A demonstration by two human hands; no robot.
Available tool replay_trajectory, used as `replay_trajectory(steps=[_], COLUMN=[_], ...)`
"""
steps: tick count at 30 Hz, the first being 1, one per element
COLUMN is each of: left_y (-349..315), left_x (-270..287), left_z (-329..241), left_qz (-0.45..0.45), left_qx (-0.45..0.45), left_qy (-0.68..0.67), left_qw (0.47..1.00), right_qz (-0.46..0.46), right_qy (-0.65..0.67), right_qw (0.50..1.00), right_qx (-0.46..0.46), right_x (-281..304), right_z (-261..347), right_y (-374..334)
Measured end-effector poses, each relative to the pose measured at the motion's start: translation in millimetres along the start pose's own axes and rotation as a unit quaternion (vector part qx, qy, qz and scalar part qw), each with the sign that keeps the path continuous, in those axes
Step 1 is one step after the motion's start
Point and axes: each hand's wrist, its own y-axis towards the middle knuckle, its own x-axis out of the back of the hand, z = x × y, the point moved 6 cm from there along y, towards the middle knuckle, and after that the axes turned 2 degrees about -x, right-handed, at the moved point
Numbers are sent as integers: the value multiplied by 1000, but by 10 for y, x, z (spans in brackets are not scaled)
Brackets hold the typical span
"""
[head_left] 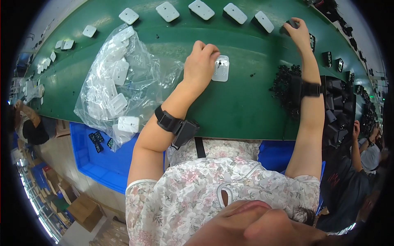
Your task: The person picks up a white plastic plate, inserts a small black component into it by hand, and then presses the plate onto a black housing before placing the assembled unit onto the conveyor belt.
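My left hand [200, 64] is closed, its curled fingertips at the left edge of a white rounded plastic cover [222, 74] lying on the green table. What those fingers hold, if anything, is hidden. A small black part shows on the cover's upper half. My right arm reaches to the far right, where my right hand [299, 33] grips a small black plastic housing [290, 25] at the table's far side. Beside the right forearm lies a pile of small black parts [283, 82].
White-topped black units [201, 10] stand in a row along the far side. A clear plastic bag [143, 78] of white covers lies at left. Black housings [336, 98] heap at right. A blue bin [98, 164] sits below the table edge. Other people work at both sides.
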Motion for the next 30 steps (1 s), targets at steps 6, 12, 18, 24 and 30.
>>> replay_trajectory(steps=[6,12,18,24,30], left_y=[-227,-230,-151,-288,-393], left_x=[18,-19,112,185,131], left_z=[-402,-324,-190,-201,-176], left_qz=[35,75,65,76,110], left_qx=[-91,-192,-195,-196,-204], left_qy=[184,154,20,21,113], left_qw=[978,966,978,977,966], right_qz=[154,74,126,207,231], right_qy=[416,178,283,262,223], right_qw=[895,965,913,873,865], right_qx=[42,178,264,355,385], right_x=[-1,125,160,-9,-39], right_z=[862,922,1345,1617,1644], right_y=[-1308,-1506,-1763,-1868,-1875])
